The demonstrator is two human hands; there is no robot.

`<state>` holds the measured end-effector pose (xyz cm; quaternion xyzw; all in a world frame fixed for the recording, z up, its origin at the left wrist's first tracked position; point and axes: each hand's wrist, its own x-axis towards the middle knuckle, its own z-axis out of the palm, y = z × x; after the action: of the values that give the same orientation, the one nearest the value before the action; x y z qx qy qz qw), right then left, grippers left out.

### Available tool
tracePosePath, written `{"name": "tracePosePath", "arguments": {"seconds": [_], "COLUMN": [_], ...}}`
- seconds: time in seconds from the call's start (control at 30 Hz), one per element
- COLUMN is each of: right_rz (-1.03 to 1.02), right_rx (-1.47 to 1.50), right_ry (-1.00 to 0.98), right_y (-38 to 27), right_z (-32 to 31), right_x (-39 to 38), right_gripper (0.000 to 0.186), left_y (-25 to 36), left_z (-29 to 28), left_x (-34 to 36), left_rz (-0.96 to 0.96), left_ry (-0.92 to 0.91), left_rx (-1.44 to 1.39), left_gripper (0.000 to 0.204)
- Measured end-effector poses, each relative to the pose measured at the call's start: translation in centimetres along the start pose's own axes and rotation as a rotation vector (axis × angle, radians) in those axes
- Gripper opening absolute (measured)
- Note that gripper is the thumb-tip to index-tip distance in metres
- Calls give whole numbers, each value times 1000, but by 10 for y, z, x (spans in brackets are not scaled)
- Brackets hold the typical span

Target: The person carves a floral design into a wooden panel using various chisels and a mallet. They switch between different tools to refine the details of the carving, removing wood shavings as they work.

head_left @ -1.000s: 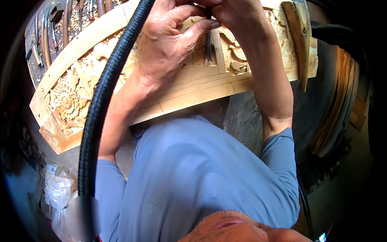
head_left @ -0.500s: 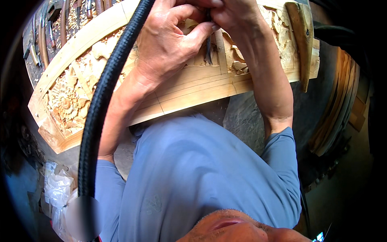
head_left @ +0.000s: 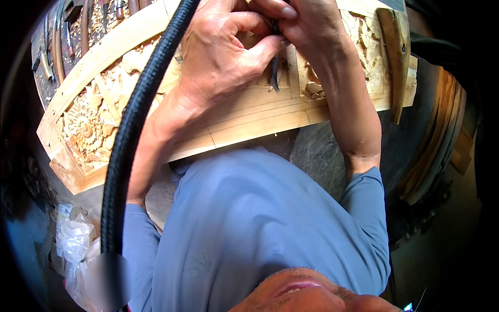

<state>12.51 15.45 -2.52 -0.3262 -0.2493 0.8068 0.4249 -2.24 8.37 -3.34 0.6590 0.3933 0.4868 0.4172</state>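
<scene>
A pale wooden panel (head_left: 244, 119) carved with flowers and leaves lies across the bench in front of me. My left hand (head_left: 226, 57) is closed on a slim dark chisel (head_left: 274, 78), its thumb and forefinger pinched round the shaft near the middle of the panel. Just above and to the right, my right hand (head_left: 304, 26) also grips the chisel, its fingers curled over the hidden upper part. The chisel's blade rests in a recessed, uncarved-looking section of the panel. A long worn wooden piece (head_left: 395, 57), perhaps a mallet, lies across the panel's right end.
Carving tools (head_left: 86, 31) lie among shavings at the upper left. A black braided hose (head_left: 132, 119) crosses the view on the left. Bent wooden boards (head_left: 436, 140) lean at the right. A clear plastic bag (head_left: 75, 236) is at the lower left; my body fills the lower middle.
Both hands and the chisel have shifted slightly right and down, still gripping. The panel's right end appears a little lower and farther right.
</scene>
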Motion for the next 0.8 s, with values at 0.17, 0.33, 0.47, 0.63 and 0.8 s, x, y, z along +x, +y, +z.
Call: {"name": "tracePosePath", "arguments": {"seconds": [0.17, 0.33, 0.47, 0.63, 0.8], "right_rz": [109, -190, -219, -239, -240], "right_rx": [214, 193, 96, 263, 147], "right_ry": [-207, -430, -424, -480, -451], "right_y": [-24, -52, -62, -51, -44], "right_z": [-4, -12, -7, -3, -6], "right_x": [-5, -37, -59, -58, -52], "right_gripper": [53, 68, 69, 68, 69], "left_y": [-7, 7, 11, 16, 15], "left_z": [0, -6, -4, 2, 8], "left_x": [2, -6, -11, -17, -15], "left_rz": [-15, 141, 319, 372, 378], "left_ry": [-33, 25, 83, 21, -45], "left_rx": [-83, 177, 319, 364, 434], "left_gripper": [4, 12, 14, 21, 27]}}
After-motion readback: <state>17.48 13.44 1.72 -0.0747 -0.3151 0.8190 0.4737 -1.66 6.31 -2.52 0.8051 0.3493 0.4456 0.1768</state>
